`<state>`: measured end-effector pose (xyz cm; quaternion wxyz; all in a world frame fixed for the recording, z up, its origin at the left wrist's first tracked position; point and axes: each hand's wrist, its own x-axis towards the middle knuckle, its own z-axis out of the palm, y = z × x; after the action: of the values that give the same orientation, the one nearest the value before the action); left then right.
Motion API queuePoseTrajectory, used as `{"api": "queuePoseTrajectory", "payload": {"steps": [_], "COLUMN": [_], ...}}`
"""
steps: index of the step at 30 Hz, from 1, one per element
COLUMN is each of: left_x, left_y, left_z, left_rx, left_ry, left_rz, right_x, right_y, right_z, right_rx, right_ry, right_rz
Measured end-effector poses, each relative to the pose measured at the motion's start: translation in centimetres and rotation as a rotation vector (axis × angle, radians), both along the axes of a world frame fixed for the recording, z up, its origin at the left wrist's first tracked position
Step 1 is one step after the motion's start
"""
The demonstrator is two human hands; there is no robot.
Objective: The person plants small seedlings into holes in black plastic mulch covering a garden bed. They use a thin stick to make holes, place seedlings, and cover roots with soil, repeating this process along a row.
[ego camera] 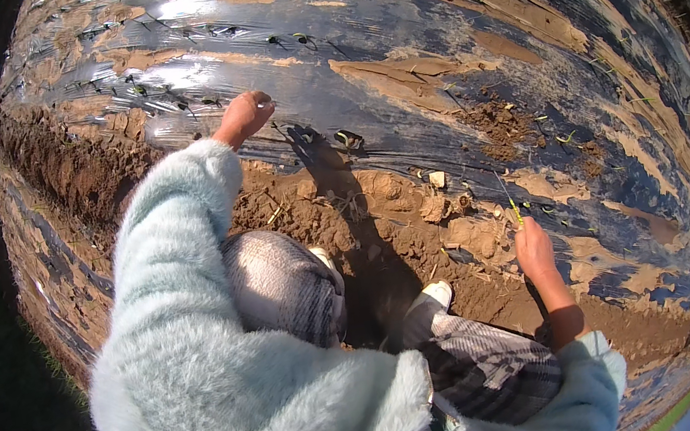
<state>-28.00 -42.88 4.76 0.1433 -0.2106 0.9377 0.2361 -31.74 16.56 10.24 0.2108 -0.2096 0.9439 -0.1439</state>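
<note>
My left hand (245, 119) is held over the dark plastic mulch film (293, 79), its fingers curled. A small pale spot shows at the fingertips; whether it is a held thing cannot be told. In my right hand (534, 246) is a slim tool with a yellow-green patterned handle (516, 213) and a thin rod pointing away over the film's edge. Between the hands, a hole in the film (348, 139) shows a small plant or pale stem. Small green seedlings (301, 38) stand in holes farther off.
Bare lumpy soil (390, 235) runs along the film's near edge, with a pale chunk (437, 179) on it. Crumbled soil (499, 124) lies on the film. My knees and white shoes (438, 294) are close below. A dark soil mound (66, 167) rises at left.
</note>
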Motion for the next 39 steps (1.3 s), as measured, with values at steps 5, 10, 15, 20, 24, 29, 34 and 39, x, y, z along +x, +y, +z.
{"api": "queuePoseTrajectory", "payload": {"steps": [5, 10, 15, 20, 24, 29, 34, 39], "left_x": [-1.6, -2.6, -9.5, -14.6, -13.8, -10.8, -9.1, -9.6], "left_y": [2.0, 2.1, 0.6, 3.0, 6.6, 10.6, 11.3, 11.1], "left_z": [-1.0, -1.2, 0.6, 1.0, -0.6, -6.0, -10.1, -10.2], "left_rx": [-0.004, -0.030, -0.263, 0.377, 0.906, 1.319, 1.489, 1.450], "left_ry": [-0.192, -0.256, -0.429, -0.113, -0.046, -0.005, 0.075, 0.039], "left_rz": [-0.215, -0.358, -0.468, 0.234, 0.746, 0.923, 1.039, 1.106], "right_x": [-2.7, -3.4, -4.2, -4.4, -4.6, -4.7, -4.0, -5.4], "right_y": [-3.4, -3.8, -2.9, -3.1, -3.7, -3.3, -3.4, -4.4], "right_z": [2.9, 3.6, 3.3, 4.2, 4.5, 4.6, 4.5, 4.9], "right_rx": [-0.009, 0.124, 0.039, -0.066, -0.097, -0.074, -0.036, -0.072], "right_ry": [-0.145, -0.091, -0.016, -0.001, 0.052, -0.048, -0.117, -0.149], "right_rz": [-0.037, -0.190, -0.181, -0.165, -0.146, -0.159, -0.147, -0.177]}}
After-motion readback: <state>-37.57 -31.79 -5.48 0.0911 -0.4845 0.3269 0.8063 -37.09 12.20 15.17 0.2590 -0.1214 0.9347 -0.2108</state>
